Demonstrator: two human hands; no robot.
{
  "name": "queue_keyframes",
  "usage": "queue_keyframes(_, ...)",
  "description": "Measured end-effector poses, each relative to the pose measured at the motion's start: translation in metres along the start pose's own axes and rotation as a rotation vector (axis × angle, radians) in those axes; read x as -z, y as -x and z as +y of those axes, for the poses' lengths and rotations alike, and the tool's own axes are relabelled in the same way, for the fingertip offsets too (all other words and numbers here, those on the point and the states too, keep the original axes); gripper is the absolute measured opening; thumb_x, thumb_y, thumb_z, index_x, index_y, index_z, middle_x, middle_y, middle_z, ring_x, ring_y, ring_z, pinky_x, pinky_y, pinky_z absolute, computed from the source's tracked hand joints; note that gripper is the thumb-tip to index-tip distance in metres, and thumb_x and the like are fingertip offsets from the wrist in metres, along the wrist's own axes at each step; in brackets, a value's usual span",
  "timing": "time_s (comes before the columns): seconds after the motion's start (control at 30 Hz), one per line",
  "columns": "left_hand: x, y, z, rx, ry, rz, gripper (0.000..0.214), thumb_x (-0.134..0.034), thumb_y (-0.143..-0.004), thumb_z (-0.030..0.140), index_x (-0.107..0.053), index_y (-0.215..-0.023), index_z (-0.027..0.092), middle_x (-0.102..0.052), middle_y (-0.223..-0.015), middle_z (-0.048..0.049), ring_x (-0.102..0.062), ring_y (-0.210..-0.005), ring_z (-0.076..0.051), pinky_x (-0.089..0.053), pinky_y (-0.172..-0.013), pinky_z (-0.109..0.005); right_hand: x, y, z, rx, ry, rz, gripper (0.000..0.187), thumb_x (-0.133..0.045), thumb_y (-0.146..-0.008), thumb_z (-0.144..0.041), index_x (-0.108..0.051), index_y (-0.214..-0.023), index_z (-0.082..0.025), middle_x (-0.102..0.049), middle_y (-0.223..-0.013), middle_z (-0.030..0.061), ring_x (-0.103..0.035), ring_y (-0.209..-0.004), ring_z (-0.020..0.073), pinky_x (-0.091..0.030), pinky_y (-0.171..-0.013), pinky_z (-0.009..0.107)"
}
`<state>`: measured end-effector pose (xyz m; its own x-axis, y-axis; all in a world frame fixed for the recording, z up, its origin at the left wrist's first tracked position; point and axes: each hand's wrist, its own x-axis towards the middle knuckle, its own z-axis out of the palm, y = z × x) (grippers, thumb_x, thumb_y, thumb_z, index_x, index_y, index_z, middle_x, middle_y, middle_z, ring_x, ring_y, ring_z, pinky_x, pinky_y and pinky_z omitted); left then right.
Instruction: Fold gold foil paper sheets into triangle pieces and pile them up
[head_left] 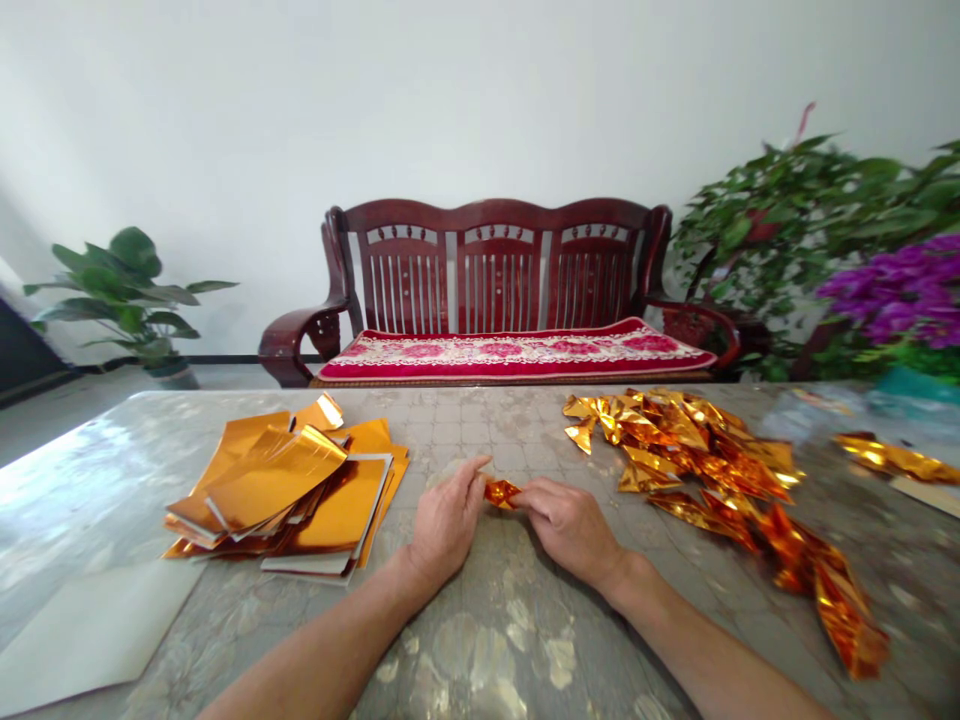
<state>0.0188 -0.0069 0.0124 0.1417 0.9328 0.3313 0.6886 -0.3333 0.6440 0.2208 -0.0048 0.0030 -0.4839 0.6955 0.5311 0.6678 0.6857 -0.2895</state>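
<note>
A small folded piece of gold foil paper (501,493) is held between my two hands, low over the middle of the table. Its left end is in the fingers of my left hand (448,515), with one finger stretched out past it. My right hand (566,525) pinches the right end between thumb and fingers. To the left lies a loose stack of flat gold foil sheets (277,480), some showing white backs. On the right, a heap of folded gold foil pieces (690,445) trails toward the near side of the table.
The table (480,420) has a shiny patterned cover. A pale sheet (90,630) lies at the near left. Clear plastic (814,410) and another gold foil piece (900,458) are at far right, near purple flowers (900,290). A wooden bench (499,265) stands behind.
</note>
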Motion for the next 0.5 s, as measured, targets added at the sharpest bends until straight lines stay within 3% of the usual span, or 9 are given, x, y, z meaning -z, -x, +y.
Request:
queue_keyframes(0.23, 0.005, -0.003, 0.004, 0.088, -0.043, 0.024, 0.032, -0.039, -0.1, 0.026, -0.053, -0.129, 0.026, -0.073, -0.111, -0.0014, -0.069, -0.102, -0.018, -0.049, -0.088, -0.03, 0.004, -0.001, 0.007, -0.032, 0.034, 0.042, 0.032, -0.052, -0.086, -0.004, -0.072, -0.1, -0.025, -0.073, -0.103, 0.0005, -0.068, -0.09, 0.0149, -0.05, -0.081, 0.024)
queue_keyframes(0.5, 0.003, -0.002, -0.001, 0.064, -0.072, 0.002, 0.037, -0.045, -0.094, 0.016, -0.05, -0.129, 0.026, -0.073, -0.113, 0.0005, -0.068, -0.104, -0.017, -0.05, -0.09, -0.03, 0.013, -0.006, 0.017, -0.1, 0.103, 0.16, 0.03, -0.052, -0.086, -0.005, -0.073, -0.096, -0.024, -0.072, -0.099, 0.0002, -0.067, -0.088, 0.0149, -0.048, -0.077, 0.024)
